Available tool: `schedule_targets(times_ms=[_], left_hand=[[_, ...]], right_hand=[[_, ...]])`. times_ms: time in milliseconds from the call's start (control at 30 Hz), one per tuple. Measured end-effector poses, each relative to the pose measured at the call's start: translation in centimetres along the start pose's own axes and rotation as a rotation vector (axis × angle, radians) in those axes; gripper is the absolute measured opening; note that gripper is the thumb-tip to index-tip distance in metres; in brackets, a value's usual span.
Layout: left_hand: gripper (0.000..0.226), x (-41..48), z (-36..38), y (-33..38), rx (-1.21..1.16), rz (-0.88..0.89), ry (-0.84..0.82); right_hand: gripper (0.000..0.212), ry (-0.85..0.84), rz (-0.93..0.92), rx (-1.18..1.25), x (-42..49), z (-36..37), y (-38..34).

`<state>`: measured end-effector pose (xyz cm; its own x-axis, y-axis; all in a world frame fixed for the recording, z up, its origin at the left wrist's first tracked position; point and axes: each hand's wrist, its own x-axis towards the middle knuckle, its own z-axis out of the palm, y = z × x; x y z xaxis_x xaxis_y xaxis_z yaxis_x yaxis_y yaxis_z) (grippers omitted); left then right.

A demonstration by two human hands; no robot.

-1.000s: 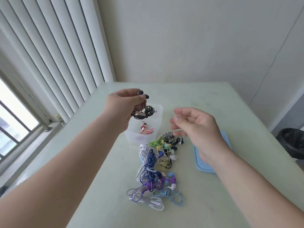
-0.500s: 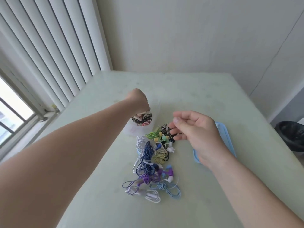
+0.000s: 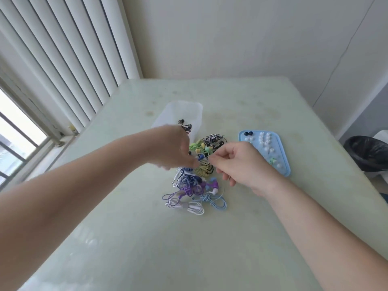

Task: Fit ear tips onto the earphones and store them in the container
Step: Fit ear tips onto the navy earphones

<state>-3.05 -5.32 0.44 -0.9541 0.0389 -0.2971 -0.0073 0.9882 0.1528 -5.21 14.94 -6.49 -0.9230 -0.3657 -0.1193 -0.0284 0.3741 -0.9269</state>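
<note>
- Head view: a heap of coiled earphones point(image 3: 190, 186) in many colours is seen on the pale table point(image 3: 231, 244), just in front of the translucent container point(image 3: 185, 106), where one black pair point(image 3: 185, 125) already lies.
- Loose ear tips point(image 3: 265, 141), mostly white, are laid out on a blue tray point(image 3: 283, 162) to the right of the heap.
- The left hand point(image 3: 172, 147) is lowered onto the near-left part of the heap. It is smeared by motion, so whether its fingers are closed on a cord cannot be told.
- The right hand point(image 3: 245, 164) is held beside the heap with its fingers curled and its thumb and forefinger brought together at the yellow-green coils. Whether anything is pinched there cannot be told.
- The earphones are judged to be very light, with limp cords that are likely to snag on neighbouring coils. A bundle is best taken by its wound middle so that it lifts out whole.
- For fitting, the hard bud is better pinched close to its nozzle, not held by the cord.
- The tips are judged small, soft and springy, and easily flicked off the tray. Each should be held lightly by its skirt between two fingertips.
</note>
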Motion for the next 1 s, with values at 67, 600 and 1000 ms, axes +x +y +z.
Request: schedule_targets(times_ms=[67, 600, 1000], left_hand=[[0.048, -0.7, 2.3, -0.3, -0.018, -0.036, 0.006], [0.008, -2.2, 1.8, -0.4, -0.526, -0.192, 0.335], [0.041, -5.1, -2.9, 2.9, -1.406, 0.073, 0.172]], right_hand=[[0.013, -0.072, 0.027, -0.017, -0.6, 0.3, 0.2], [0.008, -0.089, 0.068, 0.169, -2.3, 1.1, 1.5], [0.068, -0.172, -0.086, 0.725, -3.2, -0.5, -2.0]])
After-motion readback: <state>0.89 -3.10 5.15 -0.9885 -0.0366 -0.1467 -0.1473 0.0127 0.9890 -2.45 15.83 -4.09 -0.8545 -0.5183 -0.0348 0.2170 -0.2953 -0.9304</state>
